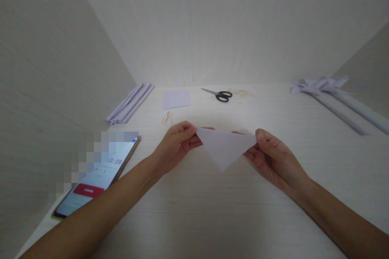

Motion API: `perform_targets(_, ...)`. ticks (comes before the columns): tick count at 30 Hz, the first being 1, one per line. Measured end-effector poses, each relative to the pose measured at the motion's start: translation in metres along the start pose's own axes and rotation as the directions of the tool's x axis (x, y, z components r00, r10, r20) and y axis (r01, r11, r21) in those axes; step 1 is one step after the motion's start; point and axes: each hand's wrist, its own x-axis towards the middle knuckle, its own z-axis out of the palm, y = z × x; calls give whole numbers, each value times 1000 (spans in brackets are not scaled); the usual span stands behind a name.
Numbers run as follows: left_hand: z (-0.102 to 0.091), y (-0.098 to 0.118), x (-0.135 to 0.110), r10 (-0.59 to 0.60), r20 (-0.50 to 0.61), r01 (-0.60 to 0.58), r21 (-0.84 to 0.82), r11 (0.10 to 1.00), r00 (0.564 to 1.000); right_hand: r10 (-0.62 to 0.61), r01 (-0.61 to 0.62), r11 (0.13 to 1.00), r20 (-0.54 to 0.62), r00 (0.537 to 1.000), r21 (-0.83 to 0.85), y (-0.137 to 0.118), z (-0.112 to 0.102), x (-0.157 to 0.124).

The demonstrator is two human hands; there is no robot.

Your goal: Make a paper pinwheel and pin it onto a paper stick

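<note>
While both forearms reach in from the bottom corners, the two hands meet at the middle of the pale wooden table [212,214], and between them is a folded paper triangle [225,148], white, long edge on top and point hanging down towards the person. Left hand [178,141] has the left corner: thumb and fingertips pinched tight on it, the other fingers curled in close. Right hand [270,150] mirrors that on the right corner, thumb on top and fingers bunched underneath, pinching the paper. The triangle looks lifted just off the tabletop, stretched flat between the two grips, though how far it clears the surface I can't tell.

Looking around now: to the left, beside the left forearm, a phone [100,178] lies face up with its screen lit and a red bar on it; part of it is blurred out. Further back on the left, a bundle of rolled paper tubes [130,104] lies against the side wall. Just beyond the left hand there's a small cluster of thin wooden sticks [167,118], and behind that a flat square sheet [176,99]. Black-handled scissors [219,95] rest near the back wall, blades pointing left. Far right, paper pinwheels [319,85] on long rolled stems stretch along the table edge
</note>
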Motion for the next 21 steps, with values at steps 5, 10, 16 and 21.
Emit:
perform_targets(5,-1,2,0,-9,23,9,-23,1000,1000,15,-15,999,10,1000,-32,-2,1,-2)
perform_targets(10,1,2,-1,-49,37,52,-78,996,998,31,-32,998,29,999,50,-3,4,-5)
perform_targets(16,8,3,-4,-141,31,144,-149,978,990,27,-26,996,13,1000,-80,-5,9,-6)
perform_targets(21,9,2,-5,-144,69,154,-178,972,987,70,-70,998,-21,997,4,-6,10,-6)
